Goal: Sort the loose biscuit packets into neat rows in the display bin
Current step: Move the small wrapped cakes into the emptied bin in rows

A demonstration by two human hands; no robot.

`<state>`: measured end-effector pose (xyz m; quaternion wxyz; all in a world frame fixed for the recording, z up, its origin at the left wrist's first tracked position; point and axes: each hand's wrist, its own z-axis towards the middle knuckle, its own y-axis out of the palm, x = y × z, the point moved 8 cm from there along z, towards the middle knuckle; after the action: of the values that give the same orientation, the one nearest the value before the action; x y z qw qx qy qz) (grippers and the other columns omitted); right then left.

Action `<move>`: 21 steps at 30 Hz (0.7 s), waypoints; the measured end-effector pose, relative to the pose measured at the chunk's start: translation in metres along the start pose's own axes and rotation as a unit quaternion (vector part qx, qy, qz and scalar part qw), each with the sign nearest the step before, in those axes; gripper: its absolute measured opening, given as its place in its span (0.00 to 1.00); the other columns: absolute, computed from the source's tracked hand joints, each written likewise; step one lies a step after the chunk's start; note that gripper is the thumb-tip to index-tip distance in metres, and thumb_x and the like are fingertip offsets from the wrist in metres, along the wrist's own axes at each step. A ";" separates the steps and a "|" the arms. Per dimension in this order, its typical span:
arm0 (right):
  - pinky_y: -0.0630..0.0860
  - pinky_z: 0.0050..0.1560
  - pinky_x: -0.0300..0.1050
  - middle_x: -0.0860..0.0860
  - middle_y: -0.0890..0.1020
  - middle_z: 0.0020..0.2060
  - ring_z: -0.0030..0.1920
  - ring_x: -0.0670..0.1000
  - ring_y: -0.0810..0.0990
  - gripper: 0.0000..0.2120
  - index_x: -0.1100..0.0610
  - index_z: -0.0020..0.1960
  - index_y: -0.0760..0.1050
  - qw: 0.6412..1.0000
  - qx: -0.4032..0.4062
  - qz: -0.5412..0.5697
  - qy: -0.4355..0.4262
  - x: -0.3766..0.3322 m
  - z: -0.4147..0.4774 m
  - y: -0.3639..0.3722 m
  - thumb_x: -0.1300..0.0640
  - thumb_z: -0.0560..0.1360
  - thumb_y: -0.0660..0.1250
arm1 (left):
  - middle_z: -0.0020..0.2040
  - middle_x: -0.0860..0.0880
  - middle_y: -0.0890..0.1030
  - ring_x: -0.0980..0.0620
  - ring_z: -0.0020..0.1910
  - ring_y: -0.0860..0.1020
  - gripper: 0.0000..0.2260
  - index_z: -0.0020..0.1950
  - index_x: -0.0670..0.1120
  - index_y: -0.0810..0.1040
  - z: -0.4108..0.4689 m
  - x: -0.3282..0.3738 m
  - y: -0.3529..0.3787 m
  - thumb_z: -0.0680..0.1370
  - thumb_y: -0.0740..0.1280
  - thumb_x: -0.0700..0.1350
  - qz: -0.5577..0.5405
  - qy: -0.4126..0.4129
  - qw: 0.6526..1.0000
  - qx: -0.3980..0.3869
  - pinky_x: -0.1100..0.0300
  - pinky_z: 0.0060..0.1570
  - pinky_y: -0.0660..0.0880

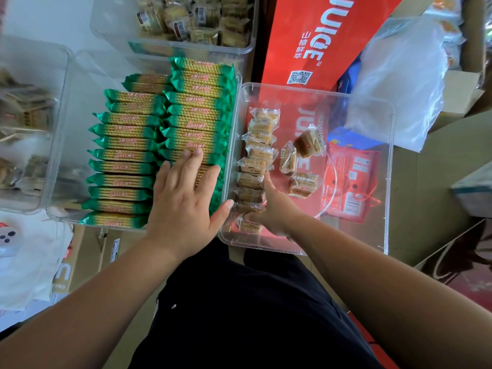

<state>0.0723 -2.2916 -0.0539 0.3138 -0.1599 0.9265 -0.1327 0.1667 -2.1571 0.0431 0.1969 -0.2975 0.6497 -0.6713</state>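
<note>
Green-ended golden biscuit packets (127, 155), clear display bin (388, 155), red juice carton (306, 35) with white lettering.
</note>
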 end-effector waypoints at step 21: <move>0.62 0.70 0.58 0.49 0.81 0.49 0.69 0.59 0.67 0.16 0.52 0.49 0.79 0.933 0.282 -0.222 -0.007 -0.024 0.025 -0.095 0.39 0.76 0.65 | 0.68 0.39 0.74 0.34 0.62 0.72 0.23 0.64 0.44 0.77 0.028 -0.013 -0.020 0.78 0.63 0.60 -0.005 0.018 0.999 0.039 0.40 0.58 0.68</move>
<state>0.1262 -2.3725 -0.0271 0.3152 -0.2670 0.7896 -0.4537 0.1970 -2.1681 0.0606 0.1931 -0.2813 0.6249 -0.7022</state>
